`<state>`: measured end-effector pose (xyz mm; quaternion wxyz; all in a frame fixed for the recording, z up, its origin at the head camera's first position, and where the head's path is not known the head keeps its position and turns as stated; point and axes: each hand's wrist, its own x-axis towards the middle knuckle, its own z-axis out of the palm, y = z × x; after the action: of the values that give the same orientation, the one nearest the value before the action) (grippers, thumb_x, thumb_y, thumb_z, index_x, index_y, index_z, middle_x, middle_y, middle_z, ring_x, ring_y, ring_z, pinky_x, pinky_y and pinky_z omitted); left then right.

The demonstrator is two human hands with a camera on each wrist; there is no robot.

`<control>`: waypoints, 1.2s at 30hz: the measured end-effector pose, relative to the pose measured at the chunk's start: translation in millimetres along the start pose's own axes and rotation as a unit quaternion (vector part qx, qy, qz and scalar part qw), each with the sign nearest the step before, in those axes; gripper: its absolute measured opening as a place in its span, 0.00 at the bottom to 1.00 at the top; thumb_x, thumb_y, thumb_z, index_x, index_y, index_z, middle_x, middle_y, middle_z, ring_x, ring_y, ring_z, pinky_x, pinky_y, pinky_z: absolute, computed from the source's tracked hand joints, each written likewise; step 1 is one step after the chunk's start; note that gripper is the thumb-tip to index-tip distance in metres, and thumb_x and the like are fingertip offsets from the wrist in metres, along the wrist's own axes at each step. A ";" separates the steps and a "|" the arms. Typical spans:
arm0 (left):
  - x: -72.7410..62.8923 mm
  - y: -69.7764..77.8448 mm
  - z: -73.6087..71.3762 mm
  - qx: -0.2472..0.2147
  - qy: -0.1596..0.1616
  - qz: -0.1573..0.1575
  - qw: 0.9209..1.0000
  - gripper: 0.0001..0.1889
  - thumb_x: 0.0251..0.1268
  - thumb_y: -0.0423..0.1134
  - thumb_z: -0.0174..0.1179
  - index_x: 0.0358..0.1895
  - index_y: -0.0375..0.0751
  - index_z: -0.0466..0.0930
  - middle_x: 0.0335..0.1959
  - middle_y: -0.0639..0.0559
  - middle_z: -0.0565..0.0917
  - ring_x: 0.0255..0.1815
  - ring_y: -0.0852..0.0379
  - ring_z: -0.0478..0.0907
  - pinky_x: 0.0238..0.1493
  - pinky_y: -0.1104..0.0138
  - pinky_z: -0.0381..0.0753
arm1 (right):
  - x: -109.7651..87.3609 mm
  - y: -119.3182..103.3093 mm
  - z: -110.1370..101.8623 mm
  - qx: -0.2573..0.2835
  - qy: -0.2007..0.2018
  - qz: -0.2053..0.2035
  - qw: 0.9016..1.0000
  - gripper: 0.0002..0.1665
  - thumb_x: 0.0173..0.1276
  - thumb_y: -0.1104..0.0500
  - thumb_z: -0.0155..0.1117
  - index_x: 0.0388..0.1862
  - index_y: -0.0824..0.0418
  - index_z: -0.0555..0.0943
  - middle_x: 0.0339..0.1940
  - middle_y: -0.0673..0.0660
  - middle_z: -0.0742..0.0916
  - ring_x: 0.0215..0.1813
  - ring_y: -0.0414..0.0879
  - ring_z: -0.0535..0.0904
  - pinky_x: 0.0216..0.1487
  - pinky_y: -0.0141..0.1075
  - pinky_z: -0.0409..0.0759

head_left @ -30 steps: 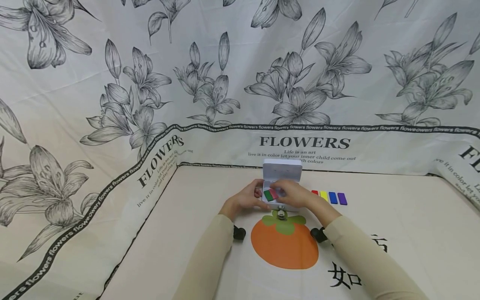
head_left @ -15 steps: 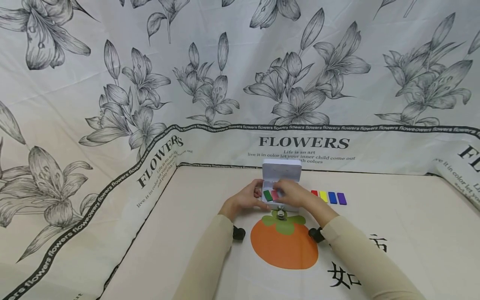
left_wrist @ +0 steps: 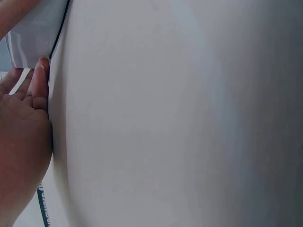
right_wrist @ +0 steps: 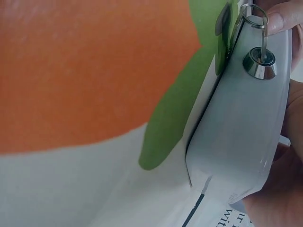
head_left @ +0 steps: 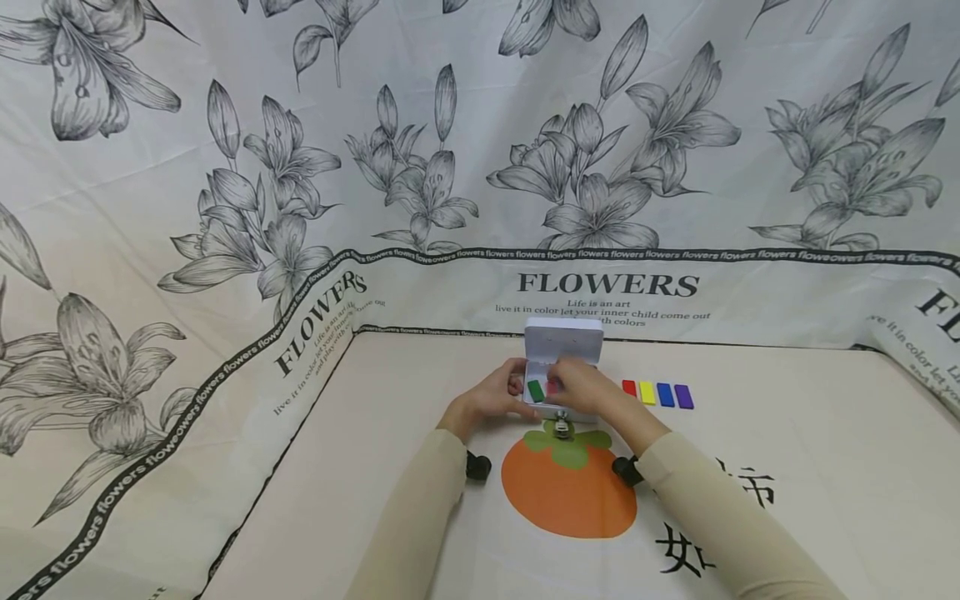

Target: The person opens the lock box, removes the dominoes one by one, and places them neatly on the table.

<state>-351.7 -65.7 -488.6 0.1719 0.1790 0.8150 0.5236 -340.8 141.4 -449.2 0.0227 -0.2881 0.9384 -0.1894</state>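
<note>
A small white lock box (head_left: 564, 343) stands with its lid raised, its lock and key (head_left: 562, 427) facing the person. Along the box's left side, my left hand (head_left: 491, 393) grips the wall, thumb near the front corner. My right hand (head_left: 585, 387) reaches into the box from the right, its fingers at a pink block (head_left: 552, 387) that they partly cover. Left of that, a green block (head_left: 536, 391) lies slanted on the box floor. The right wrist view shows the box front (right_wrist: 232, 118) close up; the right fingertips on the block are hidden there.
Red (head_left: 629, 387), yellow (head_left: 647, 393), blue (head_left: 666, 395) and purple (head_left: 684, 397) blocks lie in a row right of the box. An orange persimmon print (head_left: 568, 492) marks the tablecloth in front. A flower-patterned curtain (head_left: 420, 292) rises behind the table.
The right hand has shifted slightly, and the pink block has moved right, away from the green one. The left hand has stayed on the box.
</note>
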 end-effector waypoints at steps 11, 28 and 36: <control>-2.7 4.5 0.2 -0.006 0.000 -0.005 1.000 0.50 0.48 0.30 0.80 0.76 0.42 0.60 0.50 0.46 0.74 0.50 0.54 0.69 0.56 0.64 0.70 | -2.7 -1.2 0.0 -0.009 0.009 0.046 0.999 0.12 0.63 0.57 0.76 0.31 0.62 0.81 0.28 0.54 0.78 0.33 0.48 0.72 0.35 0.39 0.70; -1.2 0.8 -0.1 0.005 -0.004 -0.006 1.000 0.51 0.48 0.31 0.80 0.76 0.42 0.60 0.49 0.49 0.74 0.49 0.56 0.70 0.54 0.66 0.72 | -7.2 5.9 2.4 0.009 0.019 0.008 1.000 0.15 0.63 0.61 0.76 0.44 0.70 0.86 0.33 0.58 0.83 0.38 0.50 0.73 0.42 0.44 0.72; -1.8 2.4 -0.4 0.005 -0.004 -0.003 1.000 0.49 0.49 0.31 0.80 0.75 0.42 0.61 0.48 0.48 0.73 0.49 0.55 0.69 0.54 0.65 0.70 | -13.1 8.0 -2.6 0.056 0.037 0.000 0.998 0.19 0.63 0.60 0.75 0.50 0.71 0.84 0.42 0.61 0.87 0.44 0.55 0.80 0.50 0.51 0.78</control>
<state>-350.0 -65.9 -486.1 0.1764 0.1792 0.8173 0.5185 -334.5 155.5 -450.6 0.0037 -0.2793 0.9265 -0.2521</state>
